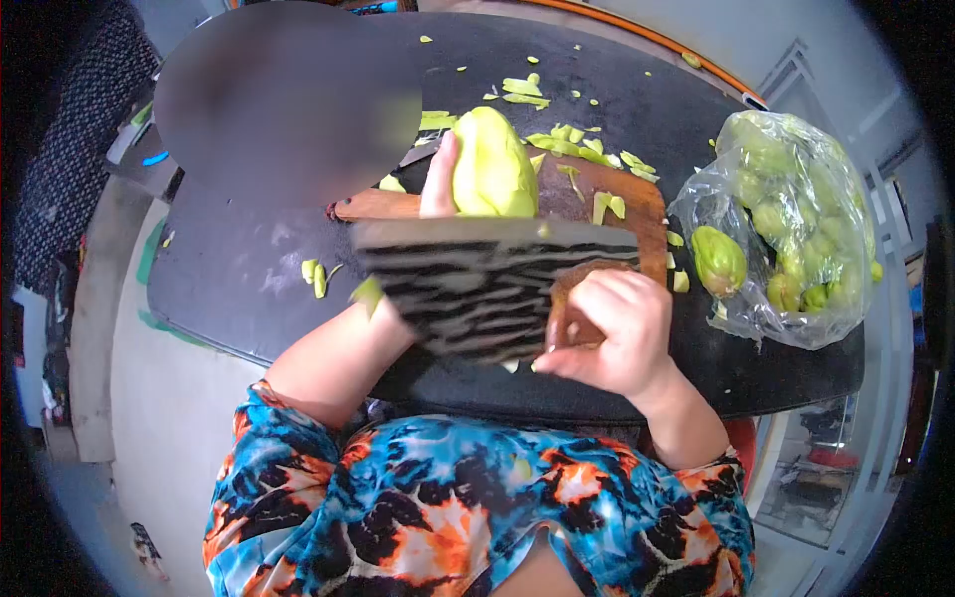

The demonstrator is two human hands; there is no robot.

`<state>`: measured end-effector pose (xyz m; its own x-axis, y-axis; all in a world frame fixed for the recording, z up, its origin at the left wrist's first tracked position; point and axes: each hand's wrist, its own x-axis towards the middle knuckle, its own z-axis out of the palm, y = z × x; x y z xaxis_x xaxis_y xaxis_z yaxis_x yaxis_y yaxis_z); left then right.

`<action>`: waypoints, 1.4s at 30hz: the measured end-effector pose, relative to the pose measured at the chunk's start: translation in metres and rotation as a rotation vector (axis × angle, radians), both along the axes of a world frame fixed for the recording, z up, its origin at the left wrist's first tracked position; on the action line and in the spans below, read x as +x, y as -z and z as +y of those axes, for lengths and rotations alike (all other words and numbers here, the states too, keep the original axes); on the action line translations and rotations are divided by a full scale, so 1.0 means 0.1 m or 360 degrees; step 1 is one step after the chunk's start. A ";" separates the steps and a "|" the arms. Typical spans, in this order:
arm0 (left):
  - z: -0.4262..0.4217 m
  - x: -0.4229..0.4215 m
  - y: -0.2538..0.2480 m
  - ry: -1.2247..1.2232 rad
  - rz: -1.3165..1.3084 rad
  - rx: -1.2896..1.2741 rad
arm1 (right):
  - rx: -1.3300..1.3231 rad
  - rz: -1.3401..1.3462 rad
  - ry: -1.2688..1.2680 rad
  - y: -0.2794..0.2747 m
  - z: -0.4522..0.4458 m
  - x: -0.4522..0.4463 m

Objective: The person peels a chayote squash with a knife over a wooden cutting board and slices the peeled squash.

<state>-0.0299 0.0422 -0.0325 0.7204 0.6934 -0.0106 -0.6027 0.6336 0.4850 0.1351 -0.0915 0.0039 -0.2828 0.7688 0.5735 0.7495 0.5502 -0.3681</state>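
A pale green, peeled chayote (494,164) stands upright above the wooden cutting board (645,204). My left hand (439,181) is closed around it from the left; the cleaver hides most of that hand. In my right hand (622,323) is the brown handle of a wide cleaver (468,284). Its blade, with dark wavy streaks, lies across in front of the chayote's lower end and over my left wrist. Whether the blade touches the chayote, I cannot tell. Peel strips (567,147) are scattered on and behind the board.
A clear plastic bag (816,179) of several green chayotes stands at the table's right, with one unpeeled chayote (718,261) at its opening. Small peel pieces (316,277) lie on the dark table (239,269) at left. A blurred patch covers the upper left.
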 end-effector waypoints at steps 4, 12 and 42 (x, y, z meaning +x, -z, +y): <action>-0.11 0.14 -0.08 -0.0238 0.0069 -0.0144 | 0.0056 -0.0096 0.0000 0.03 -0.01 -0.07; -0.08 0.10 -0.13 -0.0379 0.0241 -0.0149 | 0.0063 -0.0214 0.0388 0.20 0.22 0.21; -0.12 0.07 -0.14 -0.0334 0.0277 0.0190 | -0.0039 0.0173 0.1072 0.27 0.52 0.72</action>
